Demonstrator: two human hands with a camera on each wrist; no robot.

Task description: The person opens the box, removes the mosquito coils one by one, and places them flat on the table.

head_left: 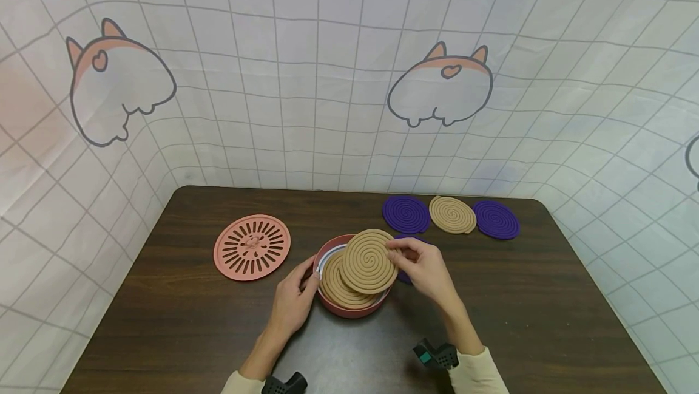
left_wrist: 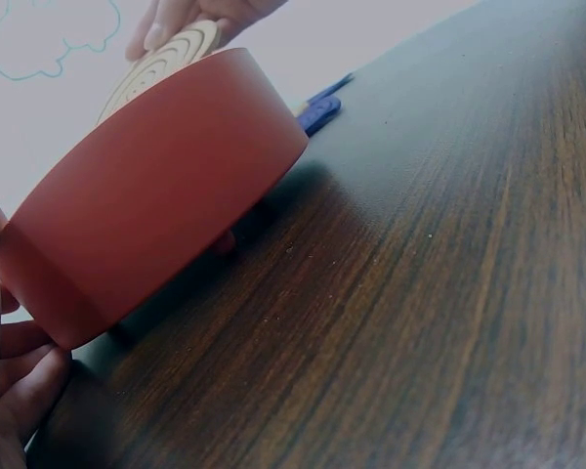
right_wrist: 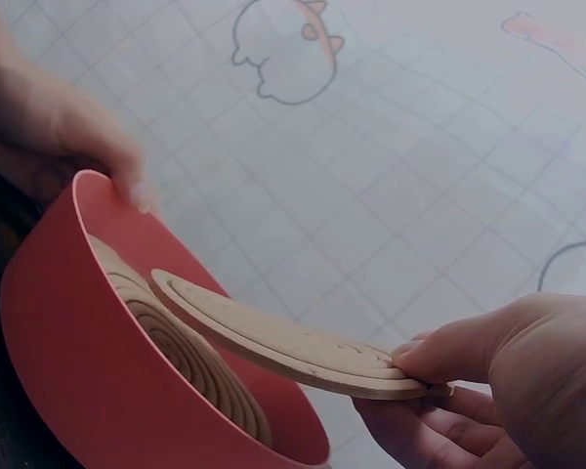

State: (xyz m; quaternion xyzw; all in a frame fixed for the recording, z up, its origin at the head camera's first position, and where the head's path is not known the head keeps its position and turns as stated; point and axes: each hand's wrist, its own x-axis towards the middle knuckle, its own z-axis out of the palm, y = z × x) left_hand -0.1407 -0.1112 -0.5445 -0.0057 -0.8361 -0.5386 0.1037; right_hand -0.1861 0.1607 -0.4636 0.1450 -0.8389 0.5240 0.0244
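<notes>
A tan mosquito coil [head_left: 369,261] is pinched at its right edge between the thumb and fingers of my right hand [head_left: 426,269]. It hangs tilted over the mouth of a round red holder [head_left: 352,314]. My left hand [head_left: 291,306] grips the left side of that holder, thumb at the rim. Inside lies another tan coil [right_wrist: 166,337], partly covered by the held one in the head view. The left wrist view shows the holder's outer wall [left_wrist: 166,186] tilted in the frame. Beside my right hand, a purple coil [head_left: 405,277] is mostly hidden.
A pink slotted lid [head_left: 225,253] lies on the dark wooden table [head_left: 180,321] to the left. Along the back right sit a purple coil [head_left: 406,214], a tan coil [head_left: 452,215] and another purple coil [head_left: 496,219]. A white gridded curtain [head_left: 327,78] surrounds the table.
</notes>
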